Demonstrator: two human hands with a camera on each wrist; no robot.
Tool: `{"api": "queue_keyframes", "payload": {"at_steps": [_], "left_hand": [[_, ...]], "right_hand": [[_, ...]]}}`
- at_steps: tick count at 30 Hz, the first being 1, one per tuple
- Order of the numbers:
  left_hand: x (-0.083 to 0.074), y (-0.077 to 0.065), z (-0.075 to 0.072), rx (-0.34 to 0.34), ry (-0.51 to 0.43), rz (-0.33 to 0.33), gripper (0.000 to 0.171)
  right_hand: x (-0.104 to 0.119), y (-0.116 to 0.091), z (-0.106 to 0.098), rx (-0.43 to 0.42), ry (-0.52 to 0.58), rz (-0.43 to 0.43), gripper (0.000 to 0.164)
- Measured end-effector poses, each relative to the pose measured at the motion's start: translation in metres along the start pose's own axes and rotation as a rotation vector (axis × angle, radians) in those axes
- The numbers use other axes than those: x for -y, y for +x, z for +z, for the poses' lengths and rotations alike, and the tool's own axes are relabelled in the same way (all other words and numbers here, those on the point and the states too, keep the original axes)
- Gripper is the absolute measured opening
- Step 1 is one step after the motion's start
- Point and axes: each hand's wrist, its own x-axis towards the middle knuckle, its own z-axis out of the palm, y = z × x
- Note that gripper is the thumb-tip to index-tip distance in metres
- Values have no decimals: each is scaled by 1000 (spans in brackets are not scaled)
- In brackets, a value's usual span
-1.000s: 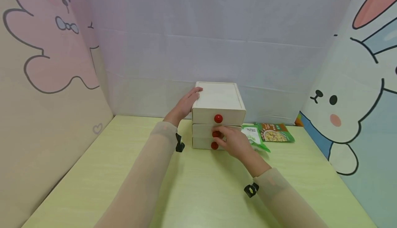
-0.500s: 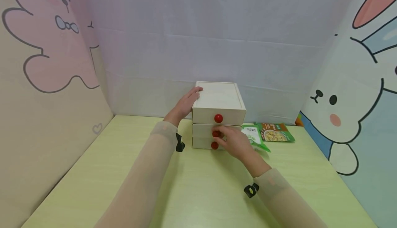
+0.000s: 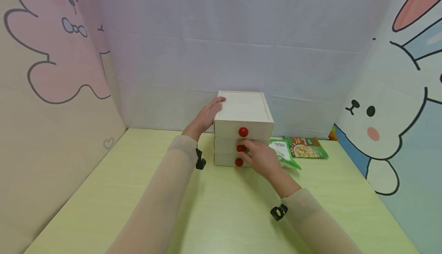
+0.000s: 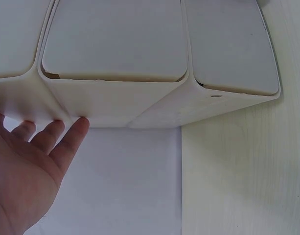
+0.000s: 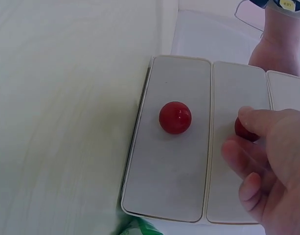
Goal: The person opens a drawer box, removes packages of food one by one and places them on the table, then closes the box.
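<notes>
A white drawer unit (image 3: 243,106) with three stacked drawers stands against the back wall in the head view. Each drawer front has a round red knob, such as the top knob (image 3: 243,132) and the bottom knob (image 5: 175,118). My left hand (image 3: 206,116) rests against the unit's left side near the top, and its fingers are extended along the side wall (image 4: 105,100) in the left wrist view. My right hand (image 3: 264,160) pinches the middle red knob (image 5: 245,131) between thumb and fingers, partly covering it. The middle drawer front looks about level with its neighbours in the right wrist view.
Right of the unit lie a green-and-white packet (image 3: 282,151) and a brown-and-green food packet (image 3: 308,147). The pale yellow-green table (image 3: 221,208) reaches back to a white sheet wall (image 3: 193,54), with cartoon-printed panels on both sides.
My right hand and the middle knob have shifted very slightly back towards the unit. The left hand stays in place, and the packets have not moved.
</notes>
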Motion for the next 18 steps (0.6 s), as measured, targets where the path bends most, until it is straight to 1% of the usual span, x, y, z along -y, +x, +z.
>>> {"api": "queue_keyframes", "payload": {"at_steps": [4,8,12,15,18], "left_hand": [[-1,-1,0,-2,-8,10,53],[-1,-2,0,0,-16,4,53],[0,-1,1,1,-10,-5,54],[1,0,1,-3,-8,-1,54],[2,1,0,-2,-13,6,53]], "right_hand": [[1,1,0,14,21,20,28],[1,0,0,34,41,20,29],[0,-2,1,31,29,-7,29],[-2,-4,2,12,7,-38,31],[-4,-7,2,-8,8,-61,33]]}}
